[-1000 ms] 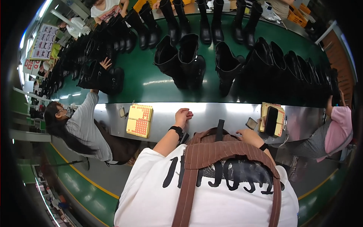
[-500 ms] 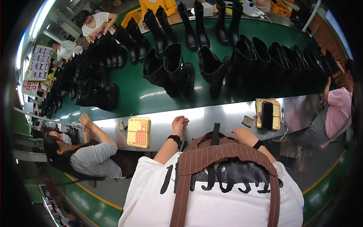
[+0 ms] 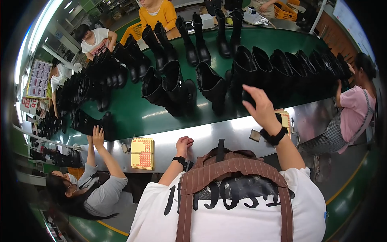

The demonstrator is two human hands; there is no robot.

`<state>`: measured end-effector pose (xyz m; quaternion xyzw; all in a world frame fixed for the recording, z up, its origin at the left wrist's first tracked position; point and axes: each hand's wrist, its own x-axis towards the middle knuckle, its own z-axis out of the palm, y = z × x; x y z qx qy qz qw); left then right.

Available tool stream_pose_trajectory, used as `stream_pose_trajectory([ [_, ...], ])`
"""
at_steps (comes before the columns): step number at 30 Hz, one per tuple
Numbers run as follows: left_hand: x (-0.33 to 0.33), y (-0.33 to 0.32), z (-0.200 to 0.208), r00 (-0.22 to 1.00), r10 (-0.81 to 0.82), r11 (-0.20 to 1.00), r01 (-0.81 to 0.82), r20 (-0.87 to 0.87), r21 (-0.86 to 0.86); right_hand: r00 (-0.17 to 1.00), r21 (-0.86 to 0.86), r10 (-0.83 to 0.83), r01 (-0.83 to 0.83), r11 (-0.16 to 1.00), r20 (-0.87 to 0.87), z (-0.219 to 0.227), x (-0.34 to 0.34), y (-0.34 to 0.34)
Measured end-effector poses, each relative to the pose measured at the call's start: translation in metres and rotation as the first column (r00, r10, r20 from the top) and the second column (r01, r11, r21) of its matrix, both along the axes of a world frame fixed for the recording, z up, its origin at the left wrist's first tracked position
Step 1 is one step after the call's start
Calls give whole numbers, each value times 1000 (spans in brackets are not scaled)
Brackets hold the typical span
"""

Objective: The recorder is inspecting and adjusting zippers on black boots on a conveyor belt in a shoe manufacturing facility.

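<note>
My right hand (image 3: 261,108) is raised over the steel ledge, thumb and fingers apart, holding nothing. It is nearest a pair of tall black boots (image 3: 244,70) standing on the green surface, apart from them as far as I can tell. Left of it stands another black boot (image 3: 211,86). My left hand (image 3: 184,146) rests low at the steel ledge (image 3: 209,137) with its fingers loosely curled and nothing visible in them. Behind my right hand and wrist, a stack of yellow cards with red dots (image 3: 286,117) and a dark phone (image 3: 278,117) are partly hidden.
Rows of black boots line the green surface (image 3: 133,119). Another yellow card stack (image 3: 142,155) lies left of my left hand; a small square piece (image 3: 254,135) sits by my right wrist. A co-worker at left touches a boot (image 3: 90,123); another in pink (image 3: 351,103) works at right.
My right hand has lifted from the ledge and reached forward toward the boots, fingers spreading. My left hand stays low at the ledge. The co-worker at left has reached onto a boot, now lying over.
</note>
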<state>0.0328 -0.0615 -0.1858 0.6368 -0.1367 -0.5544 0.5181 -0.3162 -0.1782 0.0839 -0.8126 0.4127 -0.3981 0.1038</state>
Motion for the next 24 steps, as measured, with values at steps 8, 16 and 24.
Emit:
stream_pose_trajectory([
  [8, -3, 17, 5, 999, 5, 1000, -5, -39, -10, 929, 30, -95, 112, 993, -358, 36, 20, -87],
  [16, -6, 38, 3, 993, 62, 997, -67, -98, -49, 804, 244, 278, -170, 955, -525, 28, 60, -62],
  [24, -13, 41, 4, 995, 70, 997, -68, -76, 19, 836, 251, 146, -10, 968, -529, 5, 93, -99],
])
